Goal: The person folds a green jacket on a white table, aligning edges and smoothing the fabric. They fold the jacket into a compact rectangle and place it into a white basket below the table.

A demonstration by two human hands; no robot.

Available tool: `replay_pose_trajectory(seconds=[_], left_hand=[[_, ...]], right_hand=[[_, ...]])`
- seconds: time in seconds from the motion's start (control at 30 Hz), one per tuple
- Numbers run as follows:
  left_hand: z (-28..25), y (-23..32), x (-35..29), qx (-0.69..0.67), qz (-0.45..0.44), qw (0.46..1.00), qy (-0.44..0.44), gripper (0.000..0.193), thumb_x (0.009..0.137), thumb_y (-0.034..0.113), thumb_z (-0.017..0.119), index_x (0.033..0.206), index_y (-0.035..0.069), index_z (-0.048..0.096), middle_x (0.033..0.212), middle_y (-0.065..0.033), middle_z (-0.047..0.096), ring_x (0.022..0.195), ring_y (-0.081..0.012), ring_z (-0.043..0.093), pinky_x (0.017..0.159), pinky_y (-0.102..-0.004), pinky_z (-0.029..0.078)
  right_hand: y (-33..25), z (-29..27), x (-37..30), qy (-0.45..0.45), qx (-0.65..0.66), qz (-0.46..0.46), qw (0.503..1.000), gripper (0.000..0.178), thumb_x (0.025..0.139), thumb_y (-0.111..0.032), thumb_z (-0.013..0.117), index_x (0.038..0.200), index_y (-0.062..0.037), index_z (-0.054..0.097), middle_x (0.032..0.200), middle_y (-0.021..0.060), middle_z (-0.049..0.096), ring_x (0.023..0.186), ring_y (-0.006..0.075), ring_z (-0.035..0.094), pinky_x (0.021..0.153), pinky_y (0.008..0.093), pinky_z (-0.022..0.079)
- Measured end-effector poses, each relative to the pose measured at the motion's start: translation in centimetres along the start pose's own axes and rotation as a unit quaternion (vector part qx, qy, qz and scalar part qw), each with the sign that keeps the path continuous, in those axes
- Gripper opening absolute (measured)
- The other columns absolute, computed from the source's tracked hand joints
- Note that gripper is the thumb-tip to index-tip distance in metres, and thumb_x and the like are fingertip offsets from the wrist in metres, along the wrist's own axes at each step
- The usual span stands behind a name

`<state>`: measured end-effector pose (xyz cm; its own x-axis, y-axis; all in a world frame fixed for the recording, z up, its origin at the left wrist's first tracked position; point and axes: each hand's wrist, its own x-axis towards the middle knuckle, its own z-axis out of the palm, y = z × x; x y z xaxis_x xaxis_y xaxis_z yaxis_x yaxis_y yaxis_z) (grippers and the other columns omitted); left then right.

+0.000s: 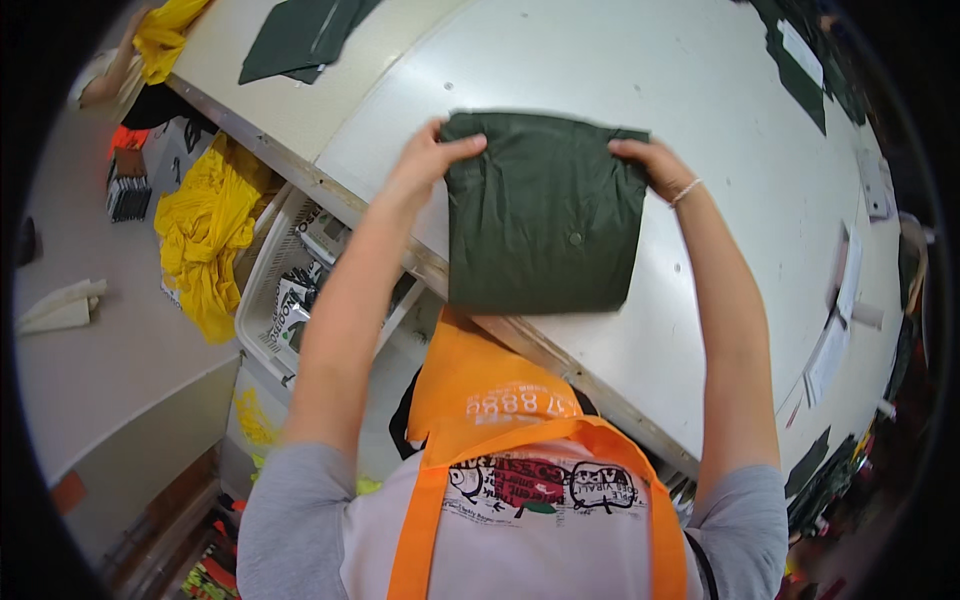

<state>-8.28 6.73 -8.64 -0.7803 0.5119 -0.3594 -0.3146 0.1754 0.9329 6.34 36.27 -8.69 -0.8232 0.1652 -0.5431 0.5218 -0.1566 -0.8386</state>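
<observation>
A folded dark green garment (540,220) with a round snap button spans the space between my hands, over the front edge of the white table (700,90). My left hand (432,160) pinches its far left corner, thumb on top and fingers underneath. At the far right corner my right hand (655,165) grips it the same way, thumb above. The near end of the garment reaches slightly past the table edge. Whether its underside rests on the table cannot be told.
Folded dark green pieces (300,40) lie at the far left, more dark garments (795,70) at the far right. Below the table's left edge stands a white basket (262,310) of packets, beside yellow fabric (205,235). Another person's arm (112,75) shows at the upper left.
</observation>
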Motion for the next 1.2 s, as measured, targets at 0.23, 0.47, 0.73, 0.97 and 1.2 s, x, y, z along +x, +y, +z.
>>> replay_pose_trajectory(seconds=[0.23,0.47,0.73,0.97,1.2], left_hand=[[-0.5,6.6,-12.3,0.317,0.491,0.787,-0.199,0.034,0.063,0.008,0.072,0.073,0.006,0.04,0.128,-0.0211,0.051,0.109,-0.0417,0.052,0.094,-0.0438,0.042],[0.1,-7.1,-14.1,0.51,0.402,0.696,-0.306,0.022,0.066,0.011,0.068,0.076,0.005,0.05,0.129,-0.013,0.052,0.119,-0.0286,0.049,0.1,-0.0456,0.036],[4.2,-2.0,-10.0,0.517,0.394,0.754,-0.089,0.048,0.076,0.036,0.068,0.116,0.013,0.057,0.134,-0.0154,0.045,0.126,-0.0347,0.037,0.101,-0.0501,0.027],[9.1,-9.6,-6.9,0.566,0.334,0.754,0.0,0.079,0.078,0.058,0.059,0.143,0.02,0.033,0.152,-0.016,0.017,0.138,-0.0421,0.012,0.104,-0.065,0.011],[4.6,-9.1,-8.7,0.292,0.299,0.896,0.147,0.071,0.084,0.041,0.062,0.134,-0.003,0.037,0.141,-0.0265,0.031,0.13,-0.0397,0.03,0.107,-0.0452,0.025]], right_hand=[[-1.4,4.3,-18.6,0.109,-0.302,-0.373,0.87,0.031,0.058,0.006,0.063,0.085,-0.0051,0.053,0.087,0.0078,0.05,0.088,0.0215,0.053,0.084,0.0297,0.043],[14.3,7.9,-20.1,0.1,-0.423,-0.199,0.878,0.026,0.068,-0.008,0.074,0.086,-0.0045,0.057,0.11,0.0181,0.053,0.111,0.0392,0.048,0.102,0.0456,0.038],[6.4,8.1,-14.9,0.335,-0.408,-0.225,0.819,0.033,0.085,-0.03,0.063,0.107,-0.0056,0.061,0.119,0.0188,0.057,0.112,0.0361,0.053,0.092,0.0396,0.044],[13.7,9.7,-7.0,0.343,-0.591,-0.125,0.72,0.07,0.09,-0.05,0.047,0.147,-0.0193,0.021,0.152,0.0207,0.013,0.137,0.0451,0.016,0.102,0.0641,0.023],[12.2,7.6,-11.2,0.438,-0.383,-0.16,0.797,0.067,0.091,-0.044,0.051,0.141,-0.0045,0.031,0.142,0.0339,0.023,0.134,0.0459,0.021,0.108,0.054,0.019]])
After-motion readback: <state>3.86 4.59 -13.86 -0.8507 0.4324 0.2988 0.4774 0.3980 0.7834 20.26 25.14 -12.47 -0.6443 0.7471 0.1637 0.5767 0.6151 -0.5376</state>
